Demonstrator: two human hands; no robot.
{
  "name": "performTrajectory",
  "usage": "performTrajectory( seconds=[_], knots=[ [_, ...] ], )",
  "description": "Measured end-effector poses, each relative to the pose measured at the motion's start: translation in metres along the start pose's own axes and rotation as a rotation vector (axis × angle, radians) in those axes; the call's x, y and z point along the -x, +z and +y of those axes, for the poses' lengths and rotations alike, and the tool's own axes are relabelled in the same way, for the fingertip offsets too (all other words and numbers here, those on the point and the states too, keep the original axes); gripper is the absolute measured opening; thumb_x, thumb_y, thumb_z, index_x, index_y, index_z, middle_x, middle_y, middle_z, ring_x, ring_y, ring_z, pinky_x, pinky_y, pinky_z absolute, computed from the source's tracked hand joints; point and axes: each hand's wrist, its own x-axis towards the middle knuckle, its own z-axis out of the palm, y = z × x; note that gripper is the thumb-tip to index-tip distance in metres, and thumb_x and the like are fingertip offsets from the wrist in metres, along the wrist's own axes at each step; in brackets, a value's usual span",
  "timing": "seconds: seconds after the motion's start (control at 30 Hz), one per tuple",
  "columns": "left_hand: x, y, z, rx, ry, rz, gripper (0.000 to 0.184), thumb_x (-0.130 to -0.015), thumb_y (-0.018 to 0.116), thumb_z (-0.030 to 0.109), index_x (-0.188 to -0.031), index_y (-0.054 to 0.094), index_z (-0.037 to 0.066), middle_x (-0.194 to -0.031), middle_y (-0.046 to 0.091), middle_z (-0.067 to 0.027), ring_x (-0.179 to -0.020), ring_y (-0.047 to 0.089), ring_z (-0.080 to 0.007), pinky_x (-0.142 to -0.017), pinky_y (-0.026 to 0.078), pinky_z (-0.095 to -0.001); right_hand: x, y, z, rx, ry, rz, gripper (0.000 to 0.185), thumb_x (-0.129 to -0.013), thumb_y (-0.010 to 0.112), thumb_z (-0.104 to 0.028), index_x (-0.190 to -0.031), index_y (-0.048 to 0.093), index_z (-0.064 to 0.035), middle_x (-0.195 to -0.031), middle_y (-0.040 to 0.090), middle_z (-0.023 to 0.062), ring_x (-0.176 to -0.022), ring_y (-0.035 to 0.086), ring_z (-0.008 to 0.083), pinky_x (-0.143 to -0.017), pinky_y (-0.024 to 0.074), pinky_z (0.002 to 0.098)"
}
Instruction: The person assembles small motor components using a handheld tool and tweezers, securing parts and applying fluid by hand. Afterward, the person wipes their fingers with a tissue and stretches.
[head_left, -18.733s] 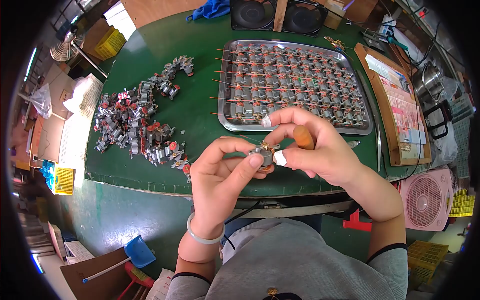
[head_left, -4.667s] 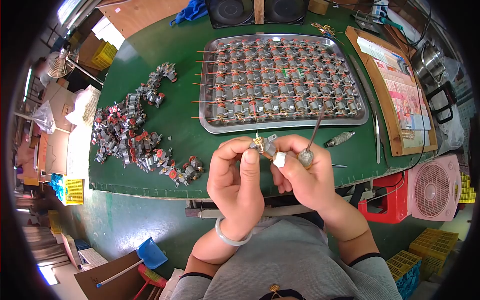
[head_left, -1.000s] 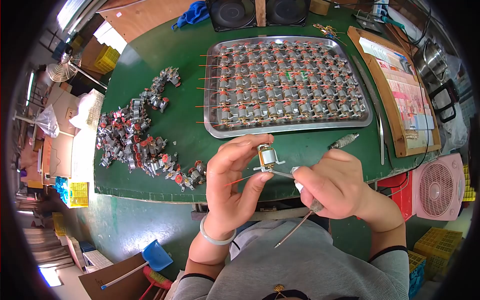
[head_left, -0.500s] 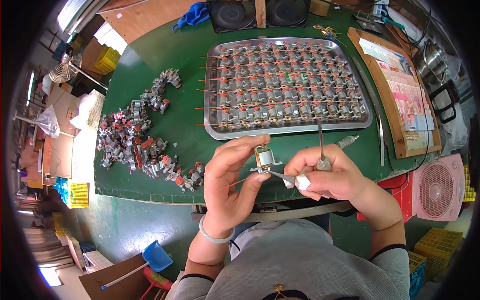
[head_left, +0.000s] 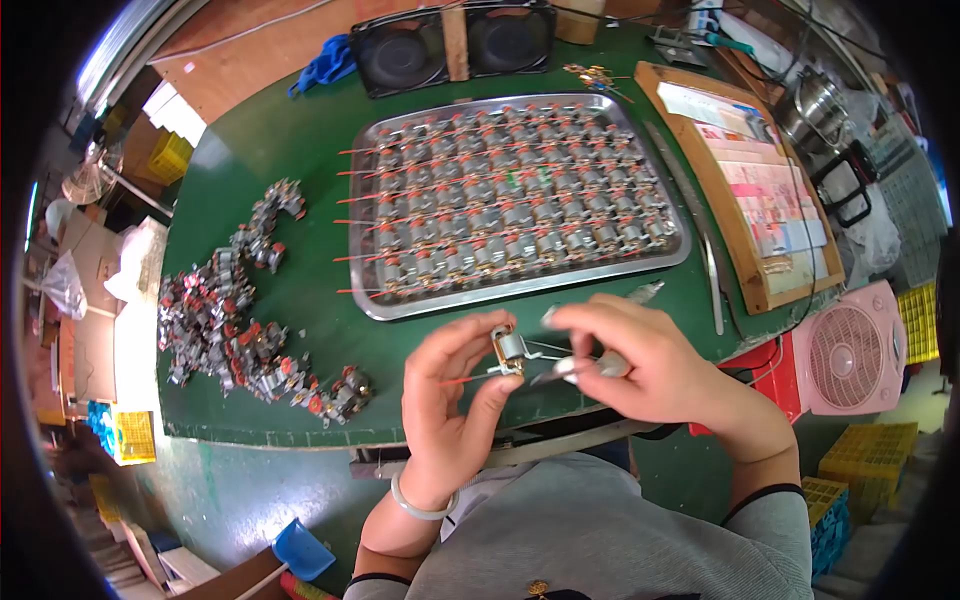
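My left hand [head_left: 445,400] is closed in a pinch on a small metal coil part [head_left: 509,346], with a red wire sticking out to the left between the fingers. Tweezers [head_left: 548,378] with dark tips are gripped in my right hand [head_left: 640,360], just right of the part. A thin metal rod [head_left: 548,346] also runs from that hand toward the part; whether it touches is unclear. White wrapping covers some right fingertips. Above both hands stands a metal tray [head_left: 375,307] filled with rows of similar coil parts [head_left: 515,245] with red wires.
A heap of loose coil parts [head_left: 235,330] lies on the green table [head_left: 320,160] at left. Two black fans [head_left: 400,58] stand behind the tray. To the right are a wooden-framed board [head_left: 760,200], a long metal strip [head_left: 713,285] and a pink fan [head_left: 850,350].
The view has shifted, so the tray sits lower and further left. The right hand's rod has swung from pointing up to pointing left toward the part. The left hand still pinches the part.
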Motion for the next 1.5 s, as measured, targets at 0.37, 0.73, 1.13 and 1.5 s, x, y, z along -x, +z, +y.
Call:
performTrajectory(
  seconds=[0.37, 0.73, 1.13, 1.5],
  knots=[
    [0.001, 0.005, 0.004, -0.259, -0.108, 0.033, 0.068, -0.077, 0.063, 0.001, -0.132, 0.022, 0.000, -0.136, 0.027, -0.0194, -0.121, 0.038, -0.0326, -0.102, 0.030, -0.0406, -0.063, -0.065, 0.069, 0.713, -0.272, 0.090, 0.014, -0.066, 0.059, -0.009, -0.080, 0.057, -0.0096, -0.075, 0.053, 0.0080, -0.065, 0.056, 0.0288, -0.055, 0.0461, 0.0404],
    [0.019, 0.000, -0.012, -0.462, -0.083, 0.067, 0.036, -0.082, 0.053, -0.001, -0.116, 0.043, -0.004, -0.100, 0.056, -0.0154, -0.094, 0.055, -0.0215, -0.087, 0.042, -0.0322, -0.122, -0.146, 0.191, 0.945, 0.011, 0.042, 0.018, -0.069, 0.059, -0.002, -0.086, 0.064, -0.0070, -0.084, 0.056, 0.0078, -0.080, 0.057, 0.0288, -0.068, 0.0458, 0.0395],
    [-0.002, 0.010, -0.002, -0.771, 0.004, -0.155, 0.028, -0.069, 0.063, -0.001, -0.096, 0.059, 0.002, -0.085, 0.056, -0.0098, -0.077, 0.051, -0.0239, -0.071, 0.040, -0.0324, -0.125, -0.150, 0.195, 0.865, 0.085, -0.013, 0.022, -0.070, 0.060, -0.005, -0.091, 0.065, -0.0069, -0.084, 0.055, 0.0098, -0.080, 0.058, 0.0295, -0.070, 0.0459, 0.0396],
    [-0.027, 0.050, -0.007, -1.032, 0.151, -0.494, 0.022, -0.068, 0.066, 0.005, -0.090, 0.061, 0.008, -0.075, 0.050, -0.0043, -0.072, 0.049, -0.0221, -0.069, 0.035, -0.0326, -0.061, -0.133, 0.103, 0.330, 0.139, 0.007, 0.024, -0.073, 0.066, -0.023, -0.086, 0.062, -0.0031, -0.081, 0.059, 0.0124, -0.075, 0.057, 0.0248, -0.066, 0.0449, 0.0342]
  ],
)
